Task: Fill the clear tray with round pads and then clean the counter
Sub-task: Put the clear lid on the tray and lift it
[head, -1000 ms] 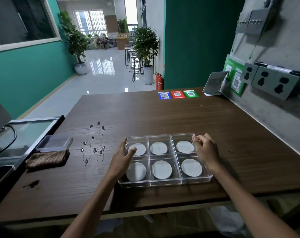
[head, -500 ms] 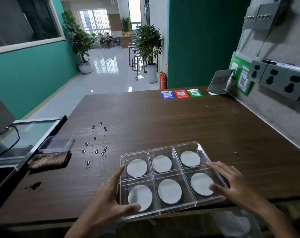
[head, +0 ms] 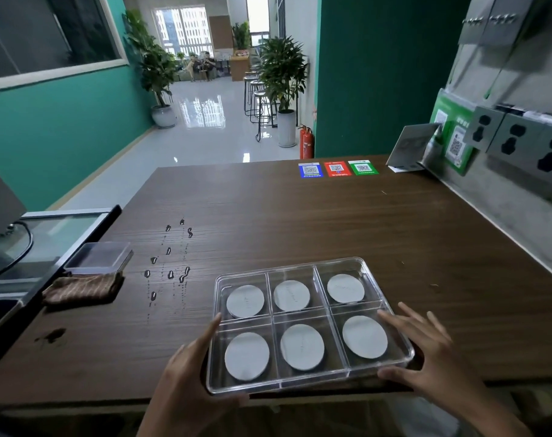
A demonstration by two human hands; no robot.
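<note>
Head view. Clear tray [head: 306, 323] sits at the near edge of the table [head: 300, 216], tilted so its near rim juts past that edge. Six compartments, one round pad [head: 302, 346] flat in each; filling looks done.

My left hand [head: 186, 370] grips the tray's near left corner, thumb curled round the near rim, fingers straight along the left wall. My right hand [head: 426, 361] clasps the near right corner, thumb under the near rim, fingers spread over the right wall. A hand on each side keeps the tray level, so the pads stay in their cells. Whether the tray rests on the table or is lifted, I cannot tell.

Water drops [head: 170, 260] lie left of the tray, towards the table's left edge. A dark smear [head: 52, 335] marks the near left corner. A folded brown cloth [head: 82, 288] lies at the left edge, a small clear box [head: 98, 258] just behind it. Cloth is likely kept there for wiping. Judgement: tray moves aside first, cleaning not yet begun.
</note>
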